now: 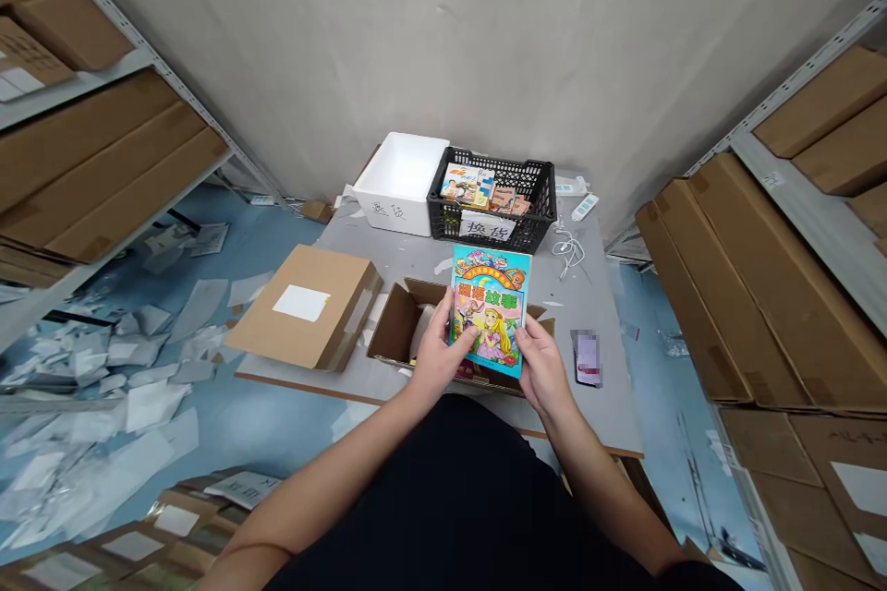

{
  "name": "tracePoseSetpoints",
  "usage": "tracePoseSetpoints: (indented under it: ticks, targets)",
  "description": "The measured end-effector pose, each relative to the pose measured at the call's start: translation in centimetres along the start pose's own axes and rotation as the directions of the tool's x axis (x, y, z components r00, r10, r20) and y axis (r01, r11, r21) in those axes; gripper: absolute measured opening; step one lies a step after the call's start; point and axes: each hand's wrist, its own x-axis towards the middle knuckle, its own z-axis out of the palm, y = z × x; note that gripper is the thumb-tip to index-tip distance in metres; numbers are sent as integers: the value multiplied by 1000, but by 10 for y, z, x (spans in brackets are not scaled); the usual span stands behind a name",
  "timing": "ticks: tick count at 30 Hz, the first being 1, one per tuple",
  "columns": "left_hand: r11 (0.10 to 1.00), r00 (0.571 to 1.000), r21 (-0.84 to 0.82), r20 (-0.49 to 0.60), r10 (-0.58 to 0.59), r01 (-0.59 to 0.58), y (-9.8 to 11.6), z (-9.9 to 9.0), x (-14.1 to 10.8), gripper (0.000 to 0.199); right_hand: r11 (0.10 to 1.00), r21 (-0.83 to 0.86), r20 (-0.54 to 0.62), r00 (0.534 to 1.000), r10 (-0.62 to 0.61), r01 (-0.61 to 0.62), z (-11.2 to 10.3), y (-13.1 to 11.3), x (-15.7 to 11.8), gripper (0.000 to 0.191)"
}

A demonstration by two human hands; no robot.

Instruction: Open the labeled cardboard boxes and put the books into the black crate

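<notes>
The picture book (489,314) is being gripped at its two long edges, near the lower end, by the left hand (438,355) and the right hand (544,369), each hand being curled round its edge and pressed onto the cover, with neither being spread. The book is being held above the near right part of an open carton (400,325), its cover being tilted up toward the head camera and its long axis being pointed almost straight away from the person, with a slight lean. Both hands are touching the book, but the carton's opening is being left nearer the left hand, while the right hand is being kept over the carton's right corner. The carton is being carried on a grey bench (596,416), with a closed flat carton (305,307) being kept to its left and a blurred phone (588,358) to its right. Further along, a white foam box (398,185) and a black basket (450,212) of books are being kept against the wall (443,46), and stacked cartons (755,286) are being stored on either side.
</notes>
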Motion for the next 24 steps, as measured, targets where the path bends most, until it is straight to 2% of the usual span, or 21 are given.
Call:
tracePoseSetpoints:
  ticks: [3, 7, 9, 11, 14, 16, 17, 20, 24]
  targets:
    - [992, 999, -126, 46, -2, 8, 4, 12, -4, 89, 999, -43, 100, 995, 6, -1, 7, 10, -5, 60]
    - [932, 980, -348, 195, -34, 102, 8, 21, -11, 79, 967, -219, 147, 984, -96, 127, 14, 25, 2, 60]
    - [871, 964, -457, 258, -67, 182, 10, 20, -15, 76, 948, -266, 110, 982, -153, 178, 12, 31, 10, 69]
    - [806, 947, -528, 298, -117, 266, 12, 17, -17, 75, 954, -245, 49, 985, -165, 172, 8, 35, 18, 81]
    - [764, 941, -555, 261, -216, 329, 14, 8, -15, 67, 983, -141, -98, 986, -134, 120, 0, 35, 24, 93]
    - [785, 947, -530, 192, -257, 321, 16, 1, -11, 60, 995, -53, -169, 982, -90, 82, -4, 29, 24, 85]
    - [803, 953, -513, 157, -259, 303, 16, -2, -9, 58, 999, -2, -165, 985, -49, 49, -6, 26, 23, 76]
    - [849, 970, -470, 104, -218, 241, 14, -11, -1, 60, 986, 150, -72, 994, 83, -71, -8, 15, 16, 46]
    - [927, 994, -358, 32, -108, 112, 7, -10, 5, 70, 960, 267, -87, 990, 111, -85, -4, 6, 7, 39]
